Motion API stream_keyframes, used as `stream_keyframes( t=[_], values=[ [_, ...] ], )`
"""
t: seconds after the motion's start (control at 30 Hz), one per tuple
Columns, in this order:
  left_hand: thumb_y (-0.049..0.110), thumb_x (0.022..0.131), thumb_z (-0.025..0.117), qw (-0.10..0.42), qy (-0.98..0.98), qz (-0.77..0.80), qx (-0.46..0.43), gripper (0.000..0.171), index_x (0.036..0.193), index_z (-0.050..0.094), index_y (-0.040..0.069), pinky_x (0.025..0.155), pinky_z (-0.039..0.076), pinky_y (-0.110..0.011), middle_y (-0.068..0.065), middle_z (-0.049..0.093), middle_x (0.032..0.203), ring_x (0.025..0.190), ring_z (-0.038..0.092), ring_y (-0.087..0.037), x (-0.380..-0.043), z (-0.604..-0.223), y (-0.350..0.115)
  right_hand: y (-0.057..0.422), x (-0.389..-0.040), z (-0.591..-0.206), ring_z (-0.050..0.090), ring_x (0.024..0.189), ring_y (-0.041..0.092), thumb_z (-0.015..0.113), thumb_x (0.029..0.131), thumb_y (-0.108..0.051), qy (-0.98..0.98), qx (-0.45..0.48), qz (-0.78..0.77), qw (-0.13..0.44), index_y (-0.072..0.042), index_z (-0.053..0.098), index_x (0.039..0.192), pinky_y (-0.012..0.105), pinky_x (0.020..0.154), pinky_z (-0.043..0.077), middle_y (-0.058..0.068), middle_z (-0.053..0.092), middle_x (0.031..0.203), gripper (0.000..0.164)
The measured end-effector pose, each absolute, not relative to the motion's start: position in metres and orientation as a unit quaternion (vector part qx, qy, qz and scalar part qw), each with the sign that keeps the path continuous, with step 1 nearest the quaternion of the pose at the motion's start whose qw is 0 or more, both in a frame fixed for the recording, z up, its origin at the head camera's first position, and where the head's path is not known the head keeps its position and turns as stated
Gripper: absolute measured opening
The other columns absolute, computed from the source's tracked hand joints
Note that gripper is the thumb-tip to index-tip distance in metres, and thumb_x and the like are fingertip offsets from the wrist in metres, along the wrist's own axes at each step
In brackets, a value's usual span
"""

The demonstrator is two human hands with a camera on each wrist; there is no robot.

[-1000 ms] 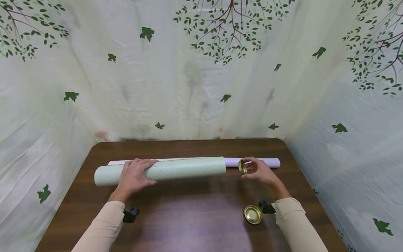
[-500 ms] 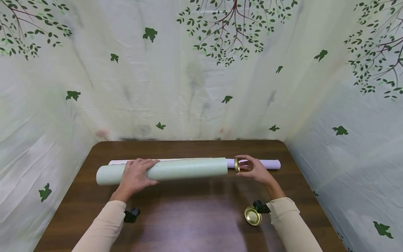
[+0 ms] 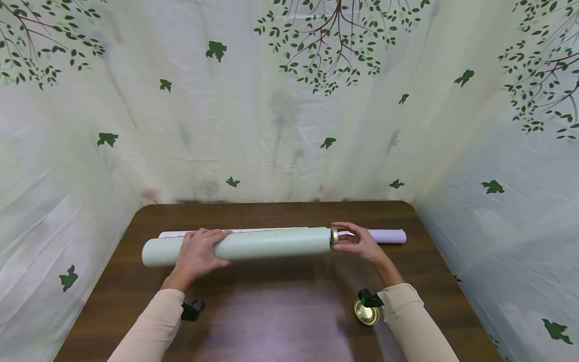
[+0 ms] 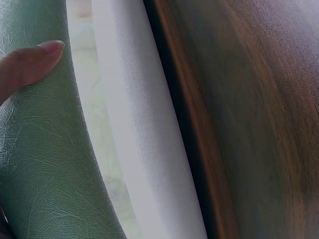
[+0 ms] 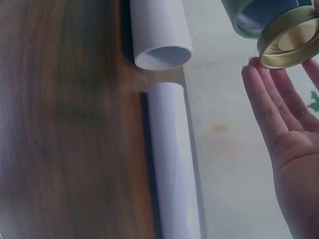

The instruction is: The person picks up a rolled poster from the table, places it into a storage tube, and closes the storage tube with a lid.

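A long pale green mailing tube (image 3: pixel 280 241) lies sideways in front of me, raised off the table. My left hand (image 3: pixel 199 254) grips it left of its middle, thumb on the near side; in the left wrist view one digit presses its grained green surface (image 4: pixel 55 164). By its rim, my right hand (image 3: pixel 362 244) holds a gold metal cap (image 3: pixel 334 235) up against the tube's right end. From the right wrist, the tube's open mouth (image 5: pixel 244 22) shows right beside the tilted cap (image 5: pixel 294 42), with fingertips at the rim. A second gold cap (image 3: pixel 366 315) lies on the table near my right wrist.
Behind the green tube lie a hollow white tube (image 5: pixel 159 32) and a lavender paper roll (image 5: pixel 172 164), end to end on the brown wooden table (image 3: pixel 271 311). A leaf-printed curtain (image 3: pixel 280 125) surrounds the table's back and sides.
My right hand has moved left with the gold cap, from over the lavender roll to the green tube's right end, turning the cap edge-on. The left hand keeps its grip on the tube.
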State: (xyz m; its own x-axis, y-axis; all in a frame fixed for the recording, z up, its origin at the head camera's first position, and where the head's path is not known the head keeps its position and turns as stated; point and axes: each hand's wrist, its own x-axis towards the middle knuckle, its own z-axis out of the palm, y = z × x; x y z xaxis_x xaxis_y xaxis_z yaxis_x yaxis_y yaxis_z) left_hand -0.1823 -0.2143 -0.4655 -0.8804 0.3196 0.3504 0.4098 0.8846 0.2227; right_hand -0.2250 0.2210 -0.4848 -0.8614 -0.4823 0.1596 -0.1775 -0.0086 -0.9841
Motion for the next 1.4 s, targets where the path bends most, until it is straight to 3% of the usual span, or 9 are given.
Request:
stream_keyframes(
  t=[0.13,0.27,0.83,1.4],
  values=[
    [0.037,0.056,0.090,0.146,-0.961,-0.146,-0.184,0.075,0.123,0.066,0.013,0.086,0.035,-0.054,-0.010,0.068,0.115,0.103,0.058,-0.032,-0.181,-0.465,-0.216,0.214,-0.225,-0.486,0.061,0.107,0.024,0.073,0.080,0.004,0.677,-0.237,-0.686,0.124,0.014,0.042,0.135,0.035,0.081,0.055,0.009,0.056,0.124,0.064],
    [0.037,0.057,0.090,0.137,-0.964,-0.143,-0.178,0.075,0.124,0.066,0.013,0.086,0.036,-0.054,-0.009,0.067,0.116,0.104,0.058,-0.033,-0.180,-0.465,-0.216,0.210,-0.223,-0.486,0.059,0.109,0.023,0.071,0.081,0.004,0.677,-0.224,-0.690,0.122,0.013,0.043,0.135,0.034,0.081,0.055,0.006,0.056,0.123,0.061],
    [0.037,0.056,0.091,0.147,-0.960,-0.157,-0.178,0.077,0.124,0.065,0.013,0.087,0.035,-0.056,-0.011,0.067,0.117,0.106,0.057,-0.034,-0.178,-0.467,-0.216,0.203,-0.222,-0.494,0.061,0.108,0.015,0.064,0.086,0.008,0.637,-0.214,-0.732,0.113,0.013,0.042,0.136,0.029,0.081,0.053,0.000,0.057,0.125,0.055],
    [0.039,0.055,0.091,0.144,-0.960,-0.159,-0.179,0.077,0.124,0.066,0.015,0.086,0.035,-0.055,-0.009,0.068,0.116,0.104,0.058,-0.032,-0.179,-0.466,-0.211,0.206,-0.217,-0.498,0.062,0.105,0.016,0.068,0.083,0.006,0.611,-0.234,-0.749,0.103,0.005,0.049,0.135,0.028,0.079,0.054,0.001,0.058,0.124,0.055]
  ],
)
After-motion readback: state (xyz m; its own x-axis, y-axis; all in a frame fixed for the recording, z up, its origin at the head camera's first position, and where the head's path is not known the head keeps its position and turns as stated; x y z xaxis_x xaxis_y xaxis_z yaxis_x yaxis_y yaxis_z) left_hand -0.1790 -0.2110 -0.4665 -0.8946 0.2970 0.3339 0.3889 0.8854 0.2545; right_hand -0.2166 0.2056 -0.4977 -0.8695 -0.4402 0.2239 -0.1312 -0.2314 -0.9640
